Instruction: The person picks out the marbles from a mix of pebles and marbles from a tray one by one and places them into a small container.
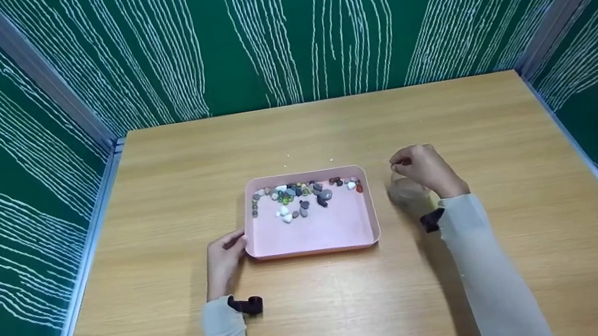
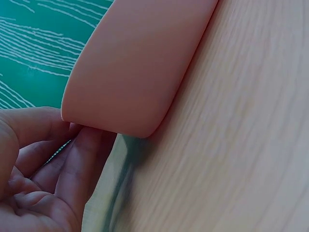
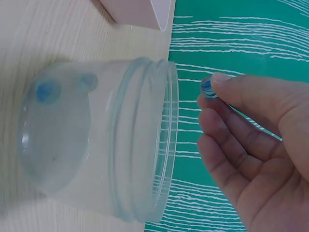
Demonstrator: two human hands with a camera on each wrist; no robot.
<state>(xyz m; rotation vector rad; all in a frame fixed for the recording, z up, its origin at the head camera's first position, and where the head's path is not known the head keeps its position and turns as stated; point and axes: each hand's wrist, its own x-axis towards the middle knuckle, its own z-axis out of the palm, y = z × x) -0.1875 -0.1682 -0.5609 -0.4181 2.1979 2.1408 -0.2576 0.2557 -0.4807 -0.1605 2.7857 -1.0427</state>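
Note:
A shallow pink tray [image 1: 338,230] lies on the table with small stones and marbles along its far half. My left hand [image 1: 224,259] holds the tray's near left corner; in the left wrist view the thumb meets the rim and the fingers [image 2: 79,159] lie against the wall [image 2: 125,77]. Between thumb and index fingertip, my right hand [image 1: 431,169] pinches a clear marble with blue swirls [image 3: 207,88]. This marble is just outside the mouth of a clear jar [image 3: 99,145], which stands right of the tray. Two blue-tinted marbles [image 3: 47,92] show inside, near the jar's bottom.
White, grey and dark stones [image 1: 304,209], green marbles [image 1: 284,197] and reddish stones [image 1: 359,188] are spread inside the tray. Several tiny white bits [image 1: 331,159] dot the wooden table [image 1: 321,319] behind it. Green panels with white lines [image 1: 308,30] enclose the table's back and sides.

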